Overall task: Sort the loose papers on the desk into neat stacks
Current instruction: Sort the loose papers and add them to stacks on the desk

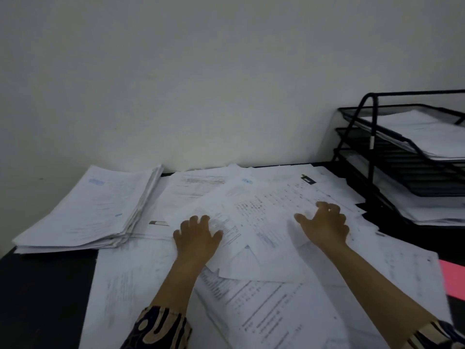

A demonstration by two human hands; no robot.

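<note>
Loose white printed papers (256,212) lie scattered and overlapping across the middle of the dark desk (42,293). A thick, fairly even stack of papers (93,210) sits at the back left. My left hand (197,239) rests flat on the loose sheets with fingers spread. My right hand (325,224) lies on the sheets further right, fingers curled and apart, holding nothing. More sheets (264,313) spread toward the front edge under my forearms.
A black wire three-tier letter tray (372,147) with papers in it stands at the back right. A pink sheet (453,278) pokes in at the right edge. A white wall rises right behind the desk.
</note>
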